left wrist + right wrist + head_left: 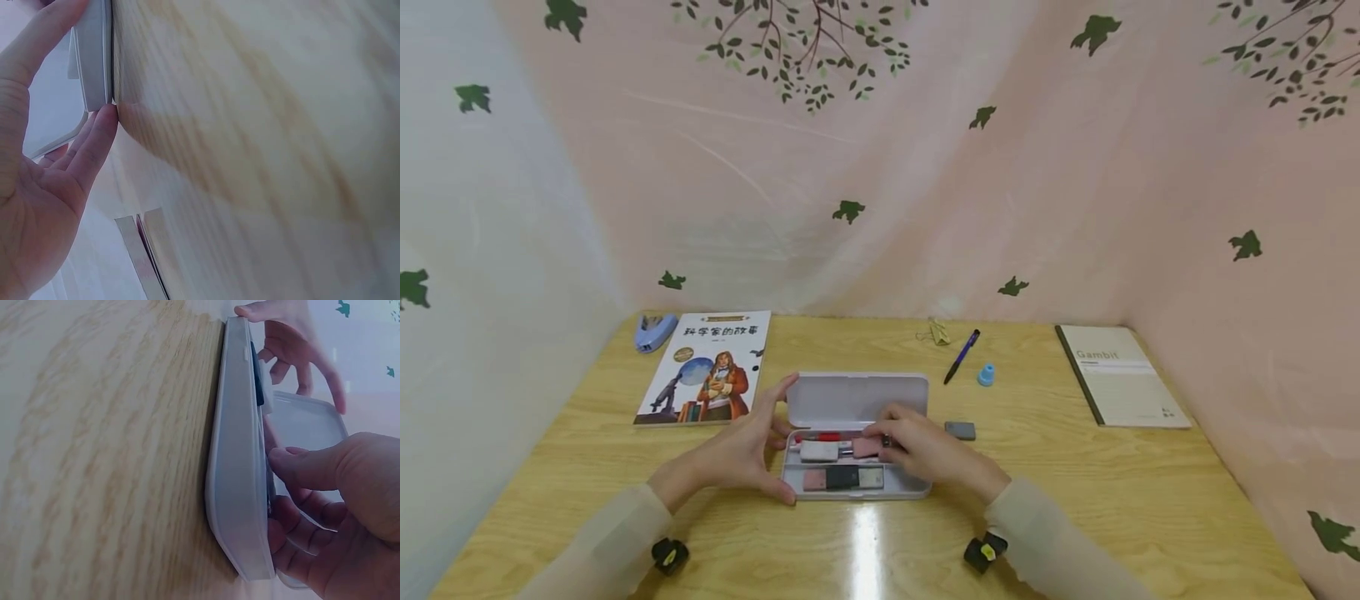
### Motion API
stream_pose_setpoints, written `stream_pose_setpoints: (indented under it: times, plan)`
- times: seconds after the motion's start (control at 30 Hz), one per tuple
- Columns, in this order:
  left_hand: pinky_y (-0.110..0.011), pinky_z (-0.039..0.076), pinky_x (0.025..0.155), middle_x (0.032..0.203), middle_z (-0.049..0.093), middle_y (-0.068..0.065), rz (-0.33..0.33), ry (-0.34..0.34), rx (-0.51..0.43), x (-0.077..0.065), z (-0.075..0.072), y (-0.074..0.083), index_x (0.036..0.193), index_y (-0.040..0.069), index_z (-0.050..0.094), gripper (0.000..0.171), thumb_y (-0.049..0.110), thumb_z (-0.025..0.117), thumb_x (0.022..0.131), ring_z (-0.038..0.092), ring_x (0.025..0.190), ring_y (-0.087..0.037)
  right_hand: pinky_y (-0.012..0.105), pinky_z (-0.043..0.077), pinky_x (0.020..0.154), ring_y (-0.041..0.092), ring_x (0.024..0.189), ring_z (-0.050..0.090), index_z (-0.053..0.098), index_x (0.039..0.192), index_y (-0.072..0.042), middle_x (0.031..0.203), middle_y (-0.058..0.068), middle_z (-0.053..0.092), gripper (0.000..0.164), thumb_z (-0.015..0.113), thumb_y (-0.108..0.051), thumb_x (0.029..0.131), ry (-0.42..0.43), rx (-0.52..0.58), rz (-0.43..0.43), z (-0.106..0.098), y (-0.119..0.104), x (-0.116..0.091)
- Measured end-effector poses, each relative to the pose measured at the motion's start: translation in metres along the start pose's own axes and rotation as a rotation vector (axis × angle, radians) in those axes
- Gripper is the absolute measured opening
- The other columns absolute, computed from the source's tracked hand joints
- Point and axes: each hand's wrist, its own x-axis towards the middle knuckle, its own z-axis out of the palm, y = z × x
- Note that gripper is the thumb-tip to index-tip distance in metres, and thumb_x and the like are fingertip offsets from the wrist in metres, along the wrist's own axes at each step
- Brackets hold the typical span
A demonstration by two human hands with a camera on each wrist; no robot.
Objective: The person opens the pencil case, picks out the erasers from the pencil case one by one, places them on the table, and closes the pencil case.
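Evidently, the pencil case (898, 487) is laid open at the lower middle of the head frame, its lid (842, 400) tipped back. Its front compartment is occupied by a row of three blocks (842, 477), pink, black and pale; in the back one, a white eraser (818, 451), a pink eraser (866, 448) and a red pen (829, 437) can be seen. The left end is spanned by the left hand (741, 458), fingers spread and thumb set at the front corner, while a small dark piece (886, 440) seems to be pinched by the right hand (927, 446) over the back compartment; what the piece is cannot be told. The case is best braced lightly from that left end, with no push put on the lid, and the piece is best handled level, by the fingertips, so that the pink eraser beside it is not nudged. Farther out, a grey block (960, 431) is seen on the surface (820, 558) just right of the case, a blue pen (962, 357) above it, a picture book (700, 375) at middle left and a notebook (1123, 375) at middle right
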Motion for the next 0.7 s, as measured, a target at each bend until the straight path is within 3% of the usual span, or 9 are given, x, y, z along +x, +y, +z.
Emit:
stream_pose_setpoints:
  times: [0.17,0.4,0.7]
  plan:
    - [-0.035,0.057,0.087,0.151,0.031,-0.016,-0.016,-0.003,0.010,0.000,0.001,0.000,0.163,0.028,-0.007,0.148,0.043,0.099,0.060,0.066,0.103,-0.017,0.030,0.053,0.091,0.016,0.109,0.057,0.068,0.128,-0.009,0.121,0.003,0.059,0.028,0.064,-0.007,0.100,0.019,0.046,0.027,-0.007,0.000,-0.010]
    - [-0.034,0.057,0.086,0.149,0.033,-0.014,-0.033,-0.003,0.010,-0.002,0.001,0.001,0.162,0.031,-0.007,0.147,0.041,0.099,0.061,0.066,0.102,-0.016,0.025,0.053,0.074,0.013,0.095,0.057,0.067,0.129,-0.008,0.122,0.005,0.057,0.030,0.063,-0.004,0.100,0.085,0.134,-0.020,-0.028,0.009,-0.034]
    - [-0.034,0.057,0.088,0.151,0.032,-0.012,-0.046,-0.008,0.006,0.000,0.000,0.001,0.162,0.034,-0.006,0.146,0.043,0.099,0.060,0.066,0.102,-0.014,0.029,0.053,0.071,0.014,0.092,0.056,0.065,0.133,-0.009,0.124,0.008,0.056,0.032,0.060,-0.006,0.102,0.172,0.155,0.053,-0.057,0.044,-0.078]
